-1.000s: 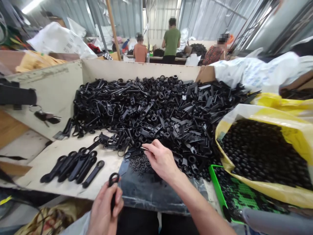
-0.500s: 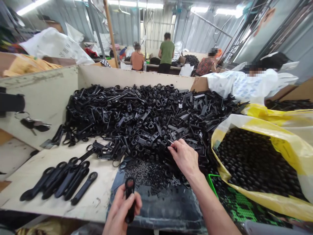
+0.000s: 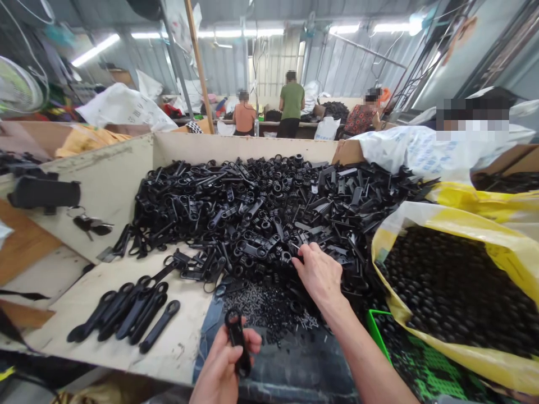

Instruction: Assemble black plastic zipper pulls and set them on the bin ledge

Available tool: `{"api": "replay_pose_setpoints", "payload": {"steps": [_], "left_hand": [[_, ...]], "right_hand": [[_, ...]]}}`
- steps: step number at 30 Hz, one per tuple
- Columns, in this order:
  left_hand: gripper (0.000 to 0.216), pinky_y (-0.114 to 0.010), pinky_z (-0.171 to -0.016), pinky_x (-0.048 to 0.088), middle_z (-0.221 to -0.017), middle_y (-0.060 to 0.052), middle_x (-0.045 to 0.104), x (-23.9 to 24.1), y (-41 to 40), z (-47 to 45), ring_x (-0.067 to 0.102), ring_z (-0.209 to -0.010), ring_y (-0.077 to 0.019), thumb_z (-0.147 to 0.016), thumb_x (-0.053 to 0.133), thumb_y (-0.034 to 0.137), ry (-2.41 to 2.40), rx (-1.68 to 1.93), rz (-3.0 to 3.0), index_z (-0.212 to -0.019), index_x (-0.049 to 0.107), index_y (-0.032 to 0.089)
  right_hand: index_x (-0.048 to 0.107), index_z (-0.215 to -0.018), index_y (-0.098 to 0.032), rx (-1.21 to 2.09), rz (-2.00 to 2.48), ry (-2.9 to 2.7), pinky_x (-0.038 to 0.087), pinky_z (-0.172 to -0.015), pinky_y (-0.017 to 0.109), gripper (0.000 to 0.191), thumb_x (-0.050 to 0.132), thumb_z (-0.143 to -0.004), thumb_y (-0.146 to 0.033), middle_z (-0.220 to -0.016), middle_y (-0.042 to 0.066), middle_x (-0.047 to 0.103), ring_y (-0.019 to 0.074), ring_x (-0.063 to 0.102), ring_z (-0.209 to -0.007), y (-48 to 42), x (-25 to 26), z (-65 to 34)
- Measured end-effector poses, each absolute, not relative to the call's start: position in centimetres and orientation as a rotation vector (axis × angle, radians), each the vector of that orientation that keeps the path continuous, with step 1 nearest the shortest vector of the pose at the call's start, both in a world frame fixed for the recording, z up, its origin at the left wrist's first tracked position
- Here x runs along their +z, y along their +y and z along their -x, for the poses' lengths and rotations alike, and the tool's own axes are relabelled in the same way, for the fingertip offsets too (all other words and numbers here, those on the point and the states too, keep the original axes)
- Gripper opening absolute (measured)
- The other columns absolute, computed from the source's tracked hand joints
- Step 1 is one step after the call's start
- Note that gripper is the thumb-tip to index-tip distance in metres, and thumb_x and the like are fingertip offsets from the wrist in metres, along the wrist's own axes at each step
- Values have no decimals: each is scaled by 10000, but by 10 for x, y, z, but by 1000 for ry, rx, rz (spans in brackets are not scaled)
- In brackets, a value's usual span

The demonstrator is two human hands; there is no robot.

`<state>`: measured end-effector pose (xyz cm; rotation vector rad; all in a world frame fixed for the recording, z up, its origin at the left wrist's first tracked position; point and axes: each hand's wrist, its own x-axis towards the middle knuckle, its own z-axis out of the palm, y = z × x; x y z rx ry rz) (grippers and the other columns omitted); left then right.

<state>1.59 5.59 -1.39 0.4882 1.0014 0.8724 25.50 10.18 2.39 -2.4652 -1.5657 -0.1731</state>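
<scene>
Head view: left hand holding one strap, right hand picking in the pile

Left hand (image 3: 223, 367), bottom centre of frame, is gripping a black plastic strap (image 3: 238, 342) between thumb and fingers. Strap's long axis is running near vertical in the frame, ring end up.

Right hand (image 3: 319, 272), centre frame, is reaching up into the pile of black straps (image 3: 261, 207). Fingertips are pinched on something small at the pile's near edge; can't tell exactly what.

Key relation: the held strap is sitting lower left of the right hand, apart from it. A heap of small black pins (image 3: 263, 306) is lying between the two hands, nearer the right.

Finished-looking straps (image 3: 126, 311) are lying in a row at lower left. Yellow bag (image 3: 484, 224) of black caps is sitting at right.
</scene>
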Motion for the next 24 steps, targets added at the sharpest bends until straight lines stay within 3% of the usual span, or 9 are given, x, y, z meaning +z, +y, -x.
{"api": "replay_pose_setpoints", "payload": {"steps": [5, 8, 11, 14, 18, 21, 24], "left_hand": [[387, -360, -756, 497, -840, -62, 765, -21, 53, -8, 683, -777, -244, -620, 753, 219, 1004, 883, -406, -1003, 699, 197], [393, -375, -810, 513, -887, -90, 775, -25, 54, -2, 700, -819, -250, -636, 750, 212, 982, 882, -351, -1026, 712, 183], [421, -373, -852, 504, -957, -112, 787, -23, 53, 0, 711, -886, -260, -676, 744, 234, 944, 878, -325, -1092, 718, 174], [421, -366, -888, 484, -1018, -125, 791, -18, 51, -2, 706, -957, -262, -728, 725, 252, 898, 861, -336, -1141, 714, 170], [408, -351, -911, 465, -1082, -122, 789, -10, 45, -8, 685, -1019, -253, -782, 684, 238, 826, 852, -370, -1183, 710, 169], [392, -351, -957, 453, -1116, -96, 779, -6, 42, -11, 658, -1083, -251, -821, 646, 237, 770, 844, -339, -1204, 710, 186], [375, -382, -1049, 416, -1146, -64, 762, -5, 36, -14, 610, -1193, -273, -826, 652, 251, 725, 840, -310, -1193, 721, 220]], "right_hand": [[681, -969, -222, -189, 2430, -1554, 365, -574, 256, 56, 650, -952, -266, -969, 36, 721, 186, 713, -815, 103, 26, -258], [722, -917, -231, -202, 2418, -1480, 368, -576, 264, 176, 568, -990, -273, -943, 45, 759, 195, 713, -781, 97, 26, -266], [734, -1140, -247, -207, 2414, -1368, 390, -587, 284, 250, 529, -1000, -276, -1006, 68, 788, 220, 716, -769, 90, 27, -272], [612, -1387, -227, -114, 2236, -1269, 443, -634, 293, 435, 573, -961, -304, -942, 46, 792, 203, 686, -703, 77, 29, -265], [708, -1248, -189, 453, 1646, -1073, 484, -622, 269, 460, 676, -871, -451, -776, 12, 711, 163, 599, -632, 42, 26, -226], [781, -1098, -179, 974, 1461, -987, 502, -599, 259, 414, 733, -838, -497, -734, 24, 693, 162, 607, -637, 8, 9, -187], [799, -1087, -189, 1174, 1340, -893, 515, -576, 260, 429, 759, -827, -528, -697, 26, 700, 156, 604, -593, -15, -15, -156]]}}
